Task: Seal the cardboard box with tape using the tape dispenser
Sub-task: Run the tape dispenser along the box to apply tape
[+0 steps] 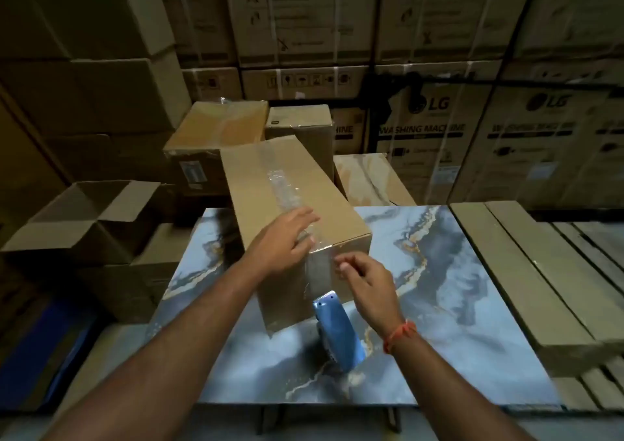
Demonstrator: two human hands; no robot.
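Note:
A long brown cardboard box (256, 184) lies on the blue marbled table (456, 288), its flaps closed. A strip of clear tape (283, 189) runs along its top seam and down the near end face. My left hand (282, 241) lies flat on the box's near top edge, fingers spread over the tape. My right hand (366, 278) hovers at the near end face, fingertips touching or close to the tape there, holding nothing. The blue tape dispenser (337, 331) stands on the table just below my right hand, its toothed blade pointing up, against the box's near face.
An open empty carton (84, 217) sits at the left. Sealed cartons (216, 130) stand behind the box. Flat long cartons (526, 278) lie along the table's right side. Stacked appliance boxes (422, 126) wall the back.

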